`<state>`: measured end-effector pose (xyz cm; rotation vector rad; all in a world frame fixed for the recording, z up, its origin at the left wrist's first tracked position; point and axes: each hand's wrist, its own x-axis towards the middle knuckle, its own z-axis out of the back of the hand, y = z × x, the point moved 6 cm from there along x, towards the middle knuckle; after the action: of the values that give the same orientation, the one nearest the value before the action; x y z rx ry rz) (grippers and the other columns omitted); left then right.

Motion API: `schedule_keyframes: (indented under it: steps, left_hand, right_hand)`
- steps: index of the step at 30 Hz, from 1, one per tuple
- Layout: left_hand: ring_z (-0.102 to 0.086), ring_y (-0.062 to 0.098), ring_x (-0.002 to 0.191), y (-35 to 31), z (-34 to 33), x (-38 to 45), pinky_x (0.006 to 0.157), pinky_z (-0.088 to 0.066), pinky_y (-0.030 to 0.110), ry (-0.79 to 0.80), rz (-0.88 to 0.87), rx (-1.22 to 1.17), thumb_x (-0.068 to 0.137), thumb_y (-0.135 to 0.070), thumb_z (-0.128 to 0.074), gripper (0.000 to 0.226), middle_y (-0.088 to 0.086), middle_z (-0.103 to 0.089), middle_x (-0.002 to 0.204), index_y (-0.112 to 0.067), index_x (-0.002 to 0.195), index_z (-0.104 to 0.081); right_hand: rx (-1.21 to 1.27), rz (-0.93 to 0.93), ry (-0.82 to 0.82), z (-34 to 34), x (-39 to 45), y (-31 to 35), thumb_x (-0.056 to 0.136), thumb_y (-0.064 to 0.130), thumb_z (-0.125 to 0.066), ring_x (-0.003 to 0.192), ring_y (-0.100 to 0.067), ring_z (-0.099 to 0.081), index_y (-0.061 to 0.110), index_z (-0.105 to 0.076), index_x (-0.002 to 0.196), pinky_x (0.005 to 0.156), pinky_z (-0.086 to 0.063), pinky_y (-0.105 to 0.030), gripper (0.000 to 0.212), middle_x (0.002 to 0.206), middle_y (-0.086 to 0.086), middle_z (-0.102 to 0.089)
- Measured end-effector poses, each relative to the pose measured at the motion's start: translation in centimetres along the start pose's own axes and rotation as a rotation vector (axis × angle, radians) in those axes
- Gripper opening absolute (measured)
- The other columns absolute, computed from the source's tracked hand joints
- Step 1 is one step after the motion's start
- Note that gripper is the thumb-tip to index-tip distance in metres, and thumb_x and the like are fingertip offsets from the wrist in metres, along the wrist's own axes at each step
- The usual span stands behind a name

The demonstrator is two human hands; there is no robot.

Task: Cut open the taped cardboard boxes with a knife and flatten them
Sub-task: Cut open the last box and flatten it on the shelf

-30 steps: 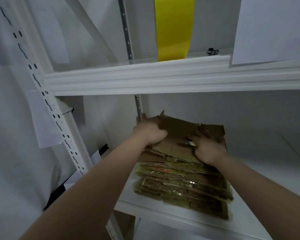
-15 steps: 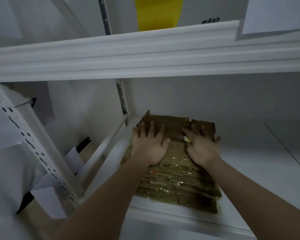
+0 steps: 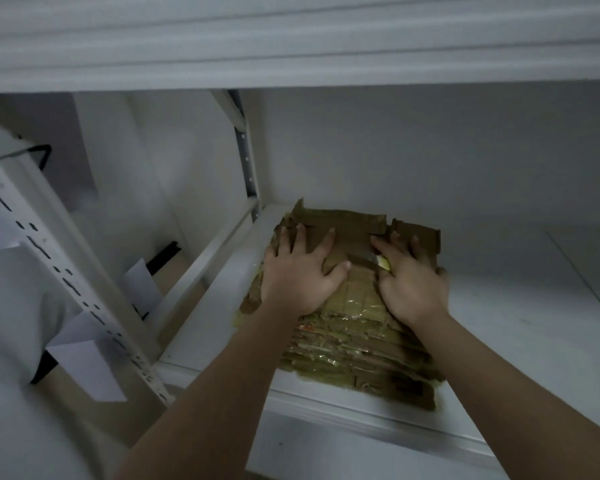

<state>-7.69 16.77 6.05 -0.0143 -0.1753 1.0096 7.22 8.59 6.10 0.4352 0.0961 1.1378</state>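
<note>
The pile of flat boxes is lying on the white shelf, right under both hands. The shelf above is hanging close over them.

The pile is made of many squashed cardboard pieces with shiny tape on them. Each piece is probably light and bendy, but the whole pile together is likely a bit heavy. The tape looks smooth, so fingers may be slipping on it. The edges look rough and torn, and the top flaps near the fingertips are sticking up a little. A good place to take hold is probably the two sides of the pile, just outside each hand, with fingers going under the bottom piece. Pulling only the top piece would probably make the pile slide apart.

The left hand is lying flat on top of the pile, with fingers spread wide and straight. It is pressing down and gripping nothing.

The right hand is also pressing down on the pile, just beside the left hand. The knife with a bit of yellow on it is poking out next to the thumb side. The hand seems to be holding it against the cardboard, but I cannot tell if the fingers are curling around it.

Both arms are reaching forward, into the shelf.
</note>
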Motion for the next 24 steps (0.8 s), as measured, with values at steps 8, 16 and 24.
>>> schedule_keyframes:
  steps: [8,16,24]
  left_hand:
    - [-0.029,0.022,0.142,2.6,3.2,0.2,0.111,-0.022,0.028,-0.011,0.084,-0.611,0.103,-0.033,-0.04,0.046,0.001,-0.033,0.155,-0.032,0.148,-0.033]
    - [-0.057,0.028,0.118,7.5,0.2,-4.0,0.102,-0.045,0.046,0.201,0.567,-1.133,0.061,-0.079,-0.068,0.104,0.007,-0.052,0.14,-0.025,0.144,-0.038]
    - [-0.071,0.031,0.088,6.3,-1.0,-5.0,0.09,-0.054,0.044,0.361,0.613,-1.33,0.078,-0.064,-0.064,0.049,0.012,-0.075,0.089,-0.022,0.101,-0.061]
  right_hand:
    - [0.089,0.032,-0.057,1.1,-0.7,-0.3,0.097,0.027,-0.037,0.147,-0.019,-0.007,0.041,-0.031,0.144,0.111,-0.018,-0.054,0.05,0.158,0.011,-0.017]
    - [0.029,0.065,-0.069,1.5,-1.2,0.2,0.097,0.029,-0.04,0.147,-0.021,-0.004,0.039,-0.03,0.143,0.112,-0.018,-0.057,0.049,0.158,0.009,-0.015]
    - [-0.016,0.092,-0.065,1.8,-1.2,0.4,0.099,0.037,-0.035,0.147,-0.019,-0.001,0.041,-0.027,0.144,0.111,-0.017,-0.058,0.046,0.158,0.01,-0.014]
